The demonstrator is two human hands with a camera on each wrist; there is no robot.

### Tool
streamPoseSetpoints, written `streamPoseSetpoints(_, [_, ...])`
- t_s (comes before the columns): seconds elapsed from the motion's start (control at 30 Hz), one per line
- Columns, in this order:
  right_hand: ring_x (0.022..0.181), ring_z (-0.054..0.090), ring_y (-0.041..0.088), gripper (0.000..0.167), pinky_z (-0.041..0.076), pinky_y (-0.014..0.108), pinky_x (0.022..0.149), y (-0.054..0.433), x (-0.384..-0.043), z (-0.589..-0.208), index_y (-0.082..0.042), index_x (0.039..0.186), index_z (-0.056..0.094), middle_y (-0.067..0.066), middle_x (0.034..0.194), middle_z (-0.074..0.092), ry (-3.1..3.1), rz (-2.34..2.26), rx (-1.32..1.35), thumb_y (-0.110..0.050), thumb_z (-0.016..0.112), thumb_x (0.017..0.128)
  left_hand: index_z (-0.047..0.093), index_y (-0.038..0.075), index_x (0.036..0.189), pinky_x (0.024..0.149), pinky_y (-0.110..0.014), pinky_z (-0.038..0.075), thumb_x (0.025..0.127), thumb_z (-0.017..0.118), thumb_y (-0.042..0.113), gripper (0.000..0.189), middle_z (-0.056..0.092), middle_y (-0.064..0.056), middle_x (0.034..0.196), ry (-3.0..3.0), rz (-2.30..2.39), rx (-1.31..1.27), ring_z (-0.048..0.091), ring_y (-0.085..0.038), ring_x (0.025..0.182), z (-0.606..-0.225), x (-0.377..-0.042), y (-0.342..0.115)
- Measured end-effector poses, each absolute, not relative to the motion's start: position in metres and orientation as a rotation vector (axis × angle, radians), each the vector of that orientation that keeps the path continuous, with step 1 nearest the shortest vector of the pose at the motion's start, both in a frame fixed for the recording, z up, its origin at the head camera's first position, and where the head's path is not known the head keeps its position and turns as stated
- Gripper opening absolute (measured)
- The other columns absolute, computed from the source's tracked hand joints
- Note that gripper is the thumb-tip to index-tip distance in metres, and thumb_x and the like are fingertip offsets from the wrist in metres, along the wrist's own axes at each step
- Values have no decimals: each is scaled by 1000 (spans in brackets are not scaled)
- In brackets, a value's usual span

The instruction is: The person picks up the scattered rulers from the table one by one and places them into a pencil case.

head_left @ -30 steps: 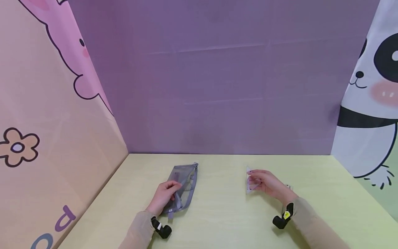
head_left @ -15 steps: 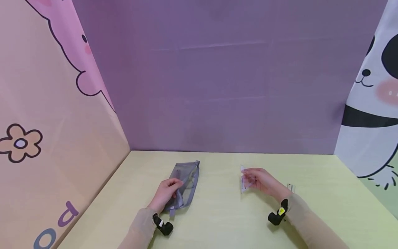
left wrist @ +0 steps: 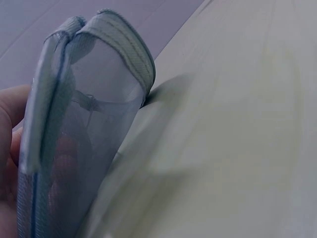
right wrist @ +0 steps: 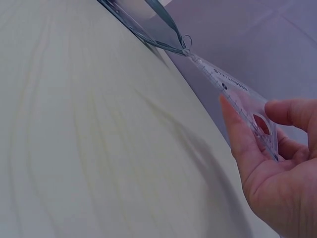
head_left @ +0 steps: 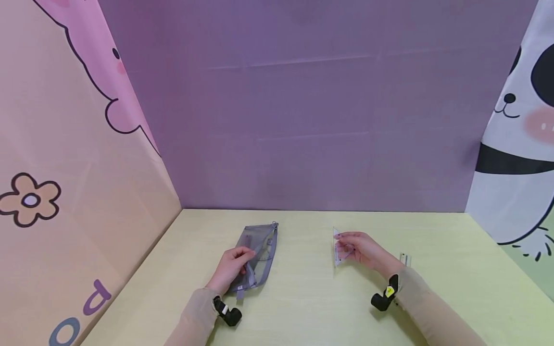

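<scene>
In the head view, a see-through grey-blue zip pouch [head_left: 263, 245] lies at an angle on the table's left half. My left hand [head_left: 231, 267] grips its near left edge between thumb and fingers. The left wrist view shows the pouch [left wrist: 106, 121] with its zipped rim bulging apart and fingers showing dimly through the film. To the right, my right hand [head_left: 367, 251] pinches a clear set square [head_left: 338, 258] above the table. Printed scale marks and a cut-out show on the set square [right wrist: 233, 89] in the right wrist view. What the pouch contains is unclear.
A small pale ruler-like strip [head_left: 405, 259] lies on the table beyond my right forearm, which partly hides it. The pale yellow table [head_left: 303, 307] ends at a purple backdrop [head_left: 303, 120], with printed cloth panels on both sides.
My right hand has moved a little left with the set square, and more of the strip behind the forearm shows. My left hand keeps its grip on the pouch. The head view has shifted slightly.
</scene>
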State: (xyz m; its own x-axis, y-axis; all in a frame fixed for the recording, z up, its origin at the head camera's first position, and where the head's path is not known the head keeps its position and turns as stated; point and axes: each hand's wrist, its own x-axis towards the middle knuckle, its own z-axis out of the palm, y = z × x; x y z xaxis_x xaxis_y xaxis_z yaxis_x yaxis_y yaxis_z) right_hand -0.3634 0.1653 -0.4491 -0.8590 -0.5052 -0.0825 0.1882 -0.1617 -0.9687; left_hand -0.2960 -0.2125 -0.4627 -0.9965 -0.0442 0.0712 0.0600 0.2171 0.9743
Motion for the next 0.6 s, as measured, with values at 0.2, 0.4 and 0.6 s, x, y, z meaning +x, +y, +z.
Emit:
streamPoseSetpoints(0.2, [74,66,11,31,54,26,69,163,-365,-452,17,125,50,3,85,68,1649,-2070,-398,-1,40,102,70,-2,95,56,-25,41,91,67,16,19,57,-3,76,-2392,-1912,-16,45,-13,58,-464,-296,-213])
streamPoseSetpoints(0.4, [73,66,12,29,55,27,70,161,-366,-452,15,122,53,3,84,67,1644,-2083,-400,-2,39,103,71,0,93,57,-25,41,90,67,16,16,57,-4,76,-2389,-1922,-8,45,-14,59,-465,-297,-214])
streamPoseSetpoints(0.6, [74,67,12,25,55,28,71,158,-366,-452,4,114,61,4,84,64,1648,-2089,-365,-3,40,103,70,-2,96,57,-24,41,90,68,16,19,59,-4,81,-2397,-1922,-1,46,-13,59,-462,-295,-213])
